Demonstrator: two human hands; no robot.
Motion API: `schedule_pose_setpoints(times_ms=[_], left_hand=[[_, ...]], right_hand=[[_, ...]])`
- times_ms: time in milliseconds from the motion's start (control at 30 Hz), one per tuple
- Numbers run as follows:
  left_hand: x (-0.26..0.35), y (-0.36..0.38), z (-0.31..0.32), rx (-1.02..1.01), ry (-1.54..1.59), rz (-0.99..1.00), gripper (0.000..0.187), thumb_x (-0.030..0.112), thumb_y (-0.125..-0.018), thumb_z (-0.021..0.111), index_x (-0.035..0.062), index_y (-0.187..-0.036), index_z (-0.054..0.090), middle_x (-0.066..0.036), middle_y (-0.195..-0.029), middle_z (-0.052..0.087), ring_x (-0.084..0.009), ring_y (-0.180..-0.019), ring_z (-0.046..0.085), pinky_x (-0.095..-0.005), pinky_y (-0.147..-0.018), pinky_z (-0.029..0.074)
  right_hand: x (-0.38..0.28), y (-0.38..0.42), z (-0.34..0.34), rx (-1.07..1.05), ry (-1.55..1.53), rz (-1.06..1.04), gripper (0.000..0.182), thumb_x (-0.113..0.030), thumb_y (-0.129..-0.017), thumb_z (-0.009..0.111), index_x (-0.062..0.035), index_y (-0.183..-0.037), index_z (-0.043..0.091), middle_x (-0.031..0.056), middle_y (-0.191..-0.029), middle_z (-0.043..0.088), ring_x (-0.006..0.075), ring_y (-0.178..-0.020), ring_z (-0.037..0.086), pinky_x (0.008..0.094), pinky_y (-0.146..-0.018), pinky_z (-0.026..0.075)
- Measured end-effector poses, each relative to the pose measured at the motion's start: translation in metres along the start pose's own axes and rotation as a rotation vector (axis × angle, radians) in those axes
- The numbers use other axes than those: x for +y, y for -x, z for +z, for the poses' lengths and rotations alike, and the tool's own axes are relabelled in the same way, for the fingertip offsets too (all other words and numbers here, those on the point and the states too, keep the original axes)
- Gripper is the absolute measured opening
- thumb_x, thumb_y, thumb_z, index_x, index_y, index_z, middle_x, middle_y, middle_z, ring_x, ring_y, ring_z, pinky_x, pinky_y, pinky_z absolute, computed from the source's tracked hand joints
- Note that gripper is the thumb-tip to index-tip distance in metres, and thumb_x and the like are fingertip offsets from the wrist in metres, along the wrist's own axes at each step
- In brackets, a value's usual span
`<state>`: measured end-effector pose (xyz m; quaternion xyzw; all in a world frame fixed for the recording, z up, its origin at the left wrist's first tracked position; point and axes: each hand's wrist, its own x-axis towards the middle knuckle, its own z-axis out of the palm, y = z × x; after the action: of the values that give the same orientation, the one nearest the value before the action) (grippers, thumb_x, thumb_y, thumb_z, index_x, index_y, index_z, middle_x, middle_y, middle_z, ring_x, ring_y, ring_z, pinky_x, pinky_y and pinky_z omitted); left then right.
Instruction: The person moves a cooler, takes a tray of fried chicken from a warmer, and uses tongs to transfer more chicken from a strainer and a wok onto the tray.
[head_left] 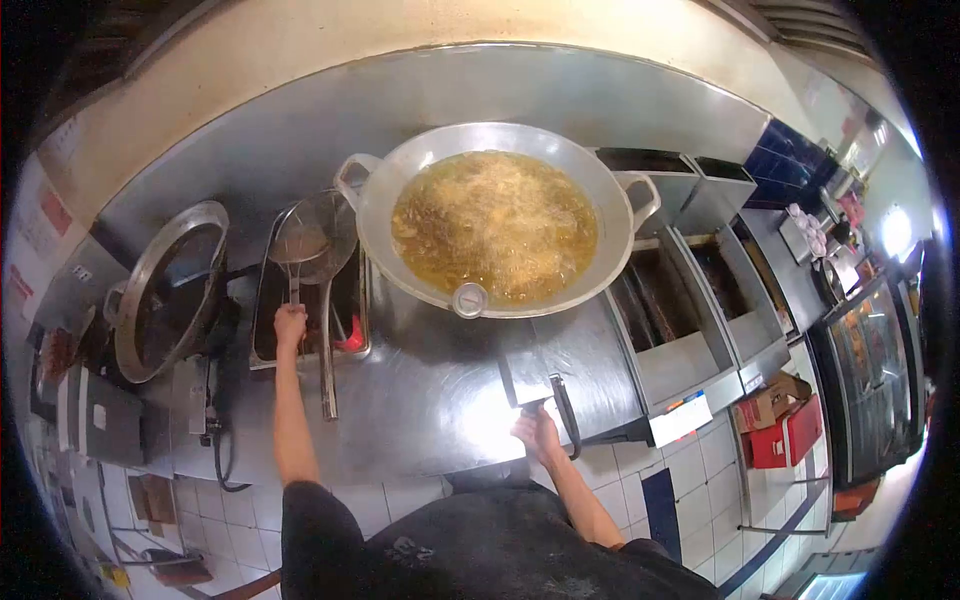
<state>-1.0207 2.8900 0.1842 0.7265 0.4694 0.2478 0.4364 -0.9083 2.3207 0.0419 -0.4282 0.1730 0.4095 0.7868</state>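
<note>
At the left, my left hand point(290, 325) is closed round the handle of a mesh skimmer point(299, 246). The skimmer's head lies over a larger long-handled skimmer point(328, 345), above a rectangular metal tray point(364, 335). A wide metal wok point(440, 292) full of bubbling oil point(495, 225) stands in the middle, pale pieces frying in it. On its near rim sits a round dial thermometer point(470, 300). My right hand point(540, 435) is closed at the counter's front edge, beside a black curved handle or hose point(565, 415); its fingers partly hide what they grip.
Another large pan point(125, 340) leans at the left. Right of the wok are open fryer wells point(655, 295). A red box point(785, 435) and a glass-fronted cabinet point(870, 365) stand farther right. The steel counter point(420, 395) ends close to my body.
</note>
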Motion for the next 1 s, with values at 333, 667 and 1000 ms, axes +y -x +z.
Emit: schedule_pose_setpoints(times_ms=[333,667,1000], left_hand=[[0.216,0.191,-0.036,0.176,-0.236,0.647,0.024,0.018,-0.09,0.059,0.0004,-0.105,0.054,-0.012,-0.062,0.055,-0.0231,-0.057,0.057,-0.0351,-0.056,0.043],[0.38,0.284,0.11,-0.355,-0.804,1.084,0.03,0.012,-0.083,0.059,0.005,-0.113,0.053,-0.019,-0.072,0.062,-0.0381,-0.071,0.061,-0.0472,-0.064,0.046],[0.367,0.262,0.268,-0.201,-1.291,1.472,0.009,0.011,-0.076,0.058,0.0078,-0.077,0.067,-0.011,-0.065,0.065,-0.0226,-0.065,0.067,-0.0337,-0.054,0.051]], right_hand=[[0.007,-0.031,-0.023,-0.055,-0.258,0.142,0.05,-0.04,-0.1,0.03,0.0054,-0.107,0.049,0.0194,-0.088,0.057,0.0288,-0.075,0.06,0.0371,-0.068,0.053],[-0.042,0.035,-0.021,-0.306,-0.524,0.492,0.029,-0.031,-0.095,0.04,-0.0052,-0.095,0.054,0.0019,-0.068,0.046,0.013,-0.063,0.044,0.0288,-0.058,0.037],[-0.044,0.135,-0.179,0.184,0.24,0.061,0.026,-0.029,-0.09,0.052,-0.003,-0.095,0.056,0.0055,-0.067,0.053,0.0152,-0.048,0.05,0.0271,-0.043,0.043]])
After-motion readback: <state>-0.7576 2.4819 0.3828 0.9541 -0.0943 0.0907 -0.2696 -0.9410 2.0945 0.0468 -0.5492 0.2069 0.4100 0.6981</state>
